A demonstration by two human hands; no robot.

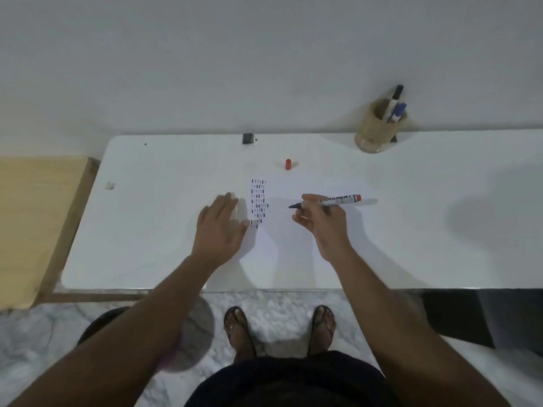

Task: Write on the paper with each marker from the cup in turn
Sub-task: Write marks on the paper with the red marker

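2 markers (395,108) in cup (374,133), red cap (288,164) beyond paper (282,230)

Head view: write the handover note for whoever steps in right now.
Right hand: holds an uncapped marker with a red end, tip pointing left, just above the paper; contact cannot be told.
Left hand: flat, palm down, on the paper's left edge; holds nothing.
Red cap: stands on the table beyond the paper.
Cup: far right by the wall, with a black-capped marker and a blue-capped marker inside.
Done: rows of short marks in more than one colour on the paper.
Left: probably finish with this marker, recap it, return it to the cup, then use any marker not yet tried.
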